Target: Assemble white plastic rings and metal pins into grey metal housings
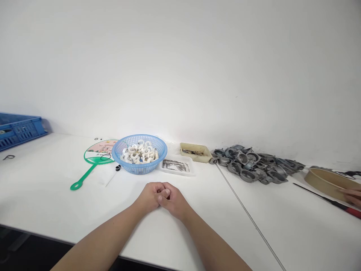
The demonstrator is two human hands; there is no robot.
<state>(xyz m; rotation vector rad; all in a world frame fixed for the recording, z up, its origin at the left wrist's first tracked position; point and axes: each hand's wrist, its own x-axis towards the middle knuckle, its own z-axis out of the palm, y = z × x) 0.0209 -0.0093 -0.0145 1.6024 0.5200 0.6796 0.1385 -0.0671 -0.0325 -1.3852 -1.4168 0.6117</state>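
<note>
My left hand (152,196) and my right hand (174,199) are clasped together on the white table (158,237), fingers folded against each other. No object shows between them. Just beyond them stands a blue mesh basket (138,169) filled with white ring-shaped parts (139,152). Right of the basket lies a clear shallow tray (186,172) with thin dark pieces in it. Behind that tray is a small beige tray (208,153) with slender items inside.
A green-handled fan (87,173) lies left of the basket; a blue crate (25,131) stands far left. Grey metal parts (248,163) are heaped at right. A person's hand (354,196) touches a tan container (324,182) near a red-handled tool (349,210).
</note>
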